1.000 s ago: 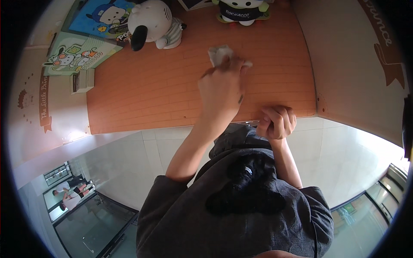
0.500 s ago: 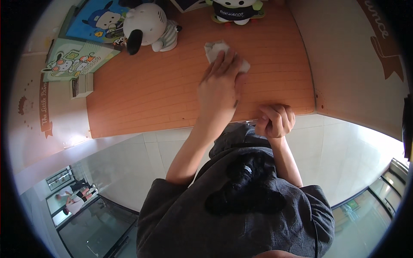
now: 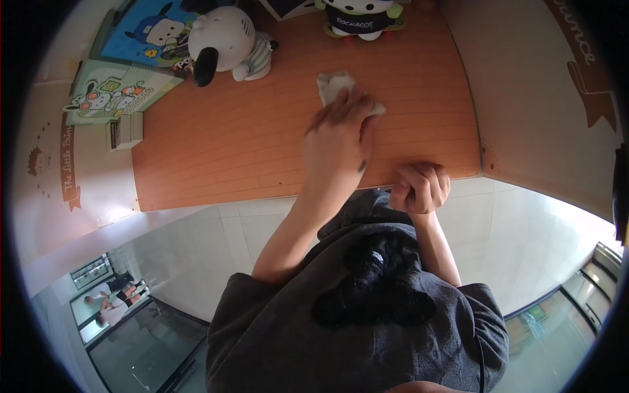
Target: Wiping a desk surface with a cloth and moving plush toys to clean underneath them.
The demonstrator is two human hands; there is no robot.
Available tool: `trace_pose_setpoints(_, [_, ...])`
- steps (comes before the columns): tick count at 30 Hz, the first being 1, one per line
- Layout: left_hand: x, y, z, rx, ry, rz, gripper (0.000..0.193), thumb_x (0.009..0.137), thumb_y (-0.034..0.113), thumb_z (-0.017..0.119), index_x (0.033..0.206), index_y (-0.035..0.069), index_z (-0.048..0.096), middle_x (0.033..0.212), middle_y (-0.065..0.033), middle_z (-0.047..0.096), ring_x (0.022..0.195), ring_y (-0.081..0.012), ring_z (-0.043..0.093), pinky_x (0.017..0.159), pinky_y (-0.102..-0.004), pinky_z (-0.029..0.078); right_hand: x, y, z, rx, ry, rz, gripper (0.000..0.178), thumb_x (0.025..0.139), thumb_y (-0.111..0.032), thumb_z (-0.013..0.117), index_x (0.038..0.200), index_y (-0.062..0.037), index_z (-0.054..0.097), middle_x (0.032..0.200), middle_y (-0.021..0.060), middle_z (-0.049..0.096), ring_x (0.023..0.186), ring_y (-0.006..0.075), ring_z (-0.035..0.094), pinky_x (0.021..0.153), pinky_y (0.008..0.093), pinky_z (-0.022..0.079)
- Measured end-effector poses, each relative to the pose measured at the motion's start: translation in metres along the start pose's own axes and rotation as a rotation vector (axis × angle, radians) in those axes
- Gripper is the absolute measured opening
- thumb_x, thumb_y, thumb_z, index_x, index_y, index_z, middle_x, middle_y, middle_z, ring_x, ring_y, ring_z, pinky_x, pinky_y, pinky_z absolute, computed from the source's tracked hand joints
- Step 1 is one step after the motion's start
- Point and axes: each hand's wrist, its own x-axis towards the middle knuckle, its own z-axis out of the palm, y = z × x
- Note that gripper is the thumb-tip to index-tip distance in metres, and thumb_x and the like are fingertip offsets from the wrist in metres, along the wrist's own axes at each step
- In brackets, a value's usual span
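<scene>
Under the fingers of my left hand (image 3: 337, 134) is a crumpled white cloth (image 3: 335, 81), pressed flat against the wood-look desktop (image 3: 229, 141). Parts of the cloth stick out beyond the fingertips and beside the thumb; the rest is covered by the hand. My right hand (image 3: 421, 188) rests at the desk's front edge, fingers curled into a loose fist, and nothing shows in it.
At the back left stands a white dog figurine (image 3: 223, 42) with black ears. Beside it lean a blue picture board (image 3: 154, 33) and a green picture card (image 3: 118, 95), above a small white box (image 3: 124, 131). Another figurine (image 3: 362, 19) stands at the back. A side panel (image 3: 524, 85) bounds the right.
My left hand has slid the cloth slightly toward me and to the right over the desktop. My right hand stays at the edge.
</scene>
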Motion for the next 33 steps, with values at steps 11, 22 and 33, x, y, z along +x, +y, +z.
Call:
trace_pose_setpoints(11, [-0.003,0.006,-0.014,-0.050,-0.162,-0.026,0.038,0.097,0.010,0.076,0.135,0.007,0.075,0.145,-0.0084,0.076,0.132,-0.0346,0.073,0.102,-0.0411,0.059,-0.001,-0.002,-0.001,-0.001,-0.027,0.018,0.016,0.087,-0.014,0.064,0.096,-0.0149,0.077,0.082,0.0009,0.072,0.071,0.0208,0.061,0.069,0.0331,0.052])
trace_pose_setpoints(22, [0.010,-0.005,0.010,-0.072,-0.077,0.038,0.045,0.100,0.009,0.074,0.144,0.007,0.071,0.155,-0.0110,0.069,0.147,-0.0382,0.061,0.112,-0.0436,0.055,0.002,-0.001,0.002,-0.003,0.020,0.015,0.020,0.080,-0.014,0.066,0.095,-0.0178,0.079,0.080,-0.0038,0.068,0.069,0.0178,0.058,0.067,0.0294,0.051])
trace_pose_setpoints(33, [0.012,-0.021,0.005,-0.240,-0.095,0.031,0.036,0.102,0.008,0.072,0.137,0.006,0.075,0.148,-0.0103,0.074,0.144,-0.0382,0.064,0.112,-0.0445,0.055,-0.001,-0.001,0.002,-0.004,0.027,0.009,0.023,0.077,-0.013,0.067,0.095,-0.0188,0.080,0.080,-0.0052,0.067,0.068,0.0169,0.057,0.067,0.0284,0.052])
